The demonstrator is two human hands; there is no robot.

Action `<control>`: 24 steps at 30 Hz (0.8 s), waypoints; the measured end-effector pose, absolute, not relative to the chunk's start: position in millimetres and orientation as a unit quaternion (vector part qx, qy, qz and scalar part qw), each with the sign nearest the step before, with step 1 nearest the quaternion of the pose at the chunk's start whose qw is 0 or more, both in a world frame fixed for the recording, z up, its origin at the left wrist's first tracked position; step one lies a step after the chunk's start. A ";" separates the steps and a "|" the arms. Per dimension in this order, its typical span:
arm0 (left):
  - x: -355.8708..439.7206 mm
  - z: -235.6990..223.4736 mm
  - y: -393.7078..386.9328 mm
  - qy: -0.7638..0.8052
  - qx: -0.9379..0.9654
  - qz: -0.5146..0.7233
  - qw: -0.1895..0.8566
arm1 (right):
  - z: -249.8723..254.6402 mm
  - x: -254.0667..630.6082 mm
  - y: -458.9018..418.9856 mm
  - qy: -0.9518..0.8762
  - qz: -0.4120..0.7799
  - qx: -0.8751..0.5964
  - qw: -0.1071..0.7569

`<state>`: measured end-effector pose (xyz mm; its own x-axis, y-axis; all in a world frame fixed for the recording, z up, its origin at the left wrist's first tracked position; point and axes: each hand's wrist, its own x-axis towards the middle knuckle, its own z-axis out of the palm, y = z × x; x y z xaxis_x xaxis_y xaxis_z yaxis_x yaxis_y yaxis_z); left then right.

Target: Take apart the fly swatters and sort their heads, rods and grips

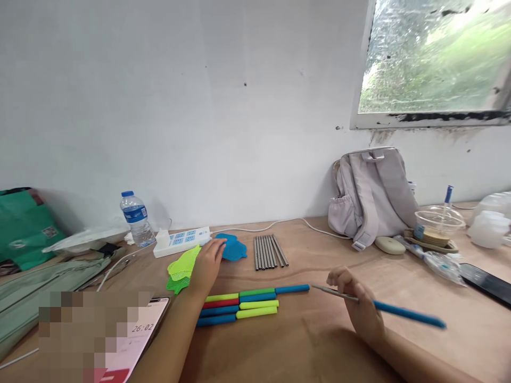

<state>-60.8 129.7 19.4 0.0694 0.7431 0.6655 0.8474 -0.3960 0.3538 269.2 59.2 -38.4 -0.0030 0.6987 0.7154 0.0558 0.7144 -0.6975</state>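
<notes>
Right hand (pixel 362 308), lower right of frame, grasping blue-handled metal rod (pixel 411 314); left hand (pixel 206 267), left of centre, at blue mesh piece (pixel 235 249), grip I cannot tell.

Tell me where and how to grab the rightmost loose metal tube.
Pinch the tube near its near end, probably best from above and slightly right, fingertips across its sides. It lies flat, its right side is open, and its near end splays rightward from the row.
</notes>
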 end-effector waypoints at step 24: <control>48.3 58.2 50.8 -0.367 -0.715 -0.230 -0.548 | -9.7 262.5 43.4 -0.490 0.597 -0.244 0.587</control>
<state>48.3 50.8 58.2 0.6243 0.7777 -0.0737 0.2738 -0.1294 0.9530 262.5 43.4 -9.7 -0.1926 0.9392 0.2844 -0.4619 0.1689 -0.8707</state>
